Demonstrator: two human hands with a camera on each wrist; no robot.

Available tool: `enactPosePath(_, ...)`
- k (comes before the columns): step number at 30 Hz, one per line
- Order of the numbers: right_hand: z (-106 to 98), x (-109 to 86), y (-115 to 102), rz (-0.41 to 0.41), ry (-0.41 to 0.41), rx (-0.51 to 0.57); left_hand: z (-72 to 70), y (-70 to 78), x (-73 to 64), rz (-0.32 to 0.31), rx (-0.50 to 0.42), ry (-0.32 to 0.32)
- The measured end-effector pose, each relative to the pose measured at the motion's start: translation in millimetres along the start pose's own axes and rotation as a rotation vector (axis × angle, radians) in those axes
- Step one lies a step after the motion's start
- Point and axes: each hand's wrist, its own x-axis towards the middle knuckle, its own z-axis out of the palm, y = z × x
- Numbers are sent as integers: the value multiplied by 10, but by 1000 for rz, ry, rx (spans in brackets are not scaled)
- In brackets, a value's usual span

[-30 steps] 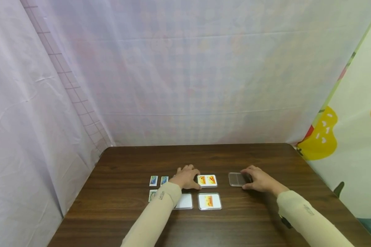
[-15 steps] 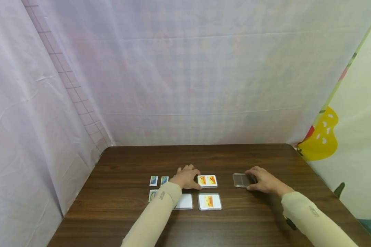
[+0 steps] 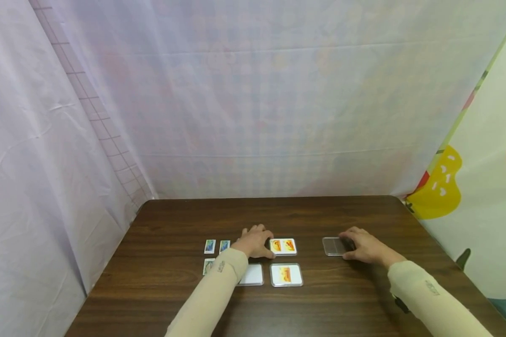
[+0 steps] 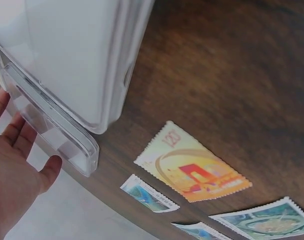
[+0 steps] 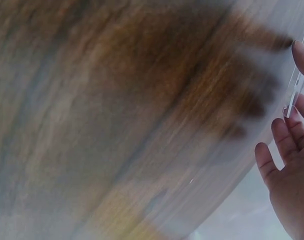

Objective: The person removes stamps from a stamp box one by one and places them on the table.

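Note:
My left hand (image 3: 254, 242) holds the left end of a clear case (image 3: 283, 247) with two orange stamps on a white insert. Its thumb and forefinger lie at the case's near and far corners. To the right, my right hand (image 3: 360, 246) pinches a clear plastic lid (image 3: 333, 246) by its right end, low over the tabletop. In the right wrist view, the lid's thin edge (image 5: 293, 95) sits between thumb and fingers. Nearer me lie a case with one orange stamp (image 3: 286, 274) and a case with a plain white insert (image 3: 252, 275), partly hidden by my left arm.
On the brown wooden table (image 3: 320, 309), two blue stamps (image 3: 210, 246) and a green stamp (image 3: 208, 266) lie left of my left arm. An orange stamp (image 4: 192, 167) shows in the left wrist view. White curtains (image 3: 261, 117) hang behind the table.
My right hand has slid the clear lid rightward, away from the two-stamp case. The left hand and the other cases have stayed in place.

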Motion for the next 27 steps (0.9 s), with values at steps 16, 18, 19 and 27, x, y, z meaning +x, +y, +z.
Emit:
enactPosePath(16, 1, 43, -73, -13, 19, 16, -2, 2, -5, -8, -13, -4)
enactPosePath(18, -5, 71, -115, -19, 34, 26, -4, 4, -7, -9, -9, -2)
enactPosePath(19, -9, 86, -139, -25, 43, 29, -6, 7, -10, -8, -6, -1)
enactPosePath(27, 40, 219, -345, -86, 157, 40, -23, 21, -21, -3, 11, 2)
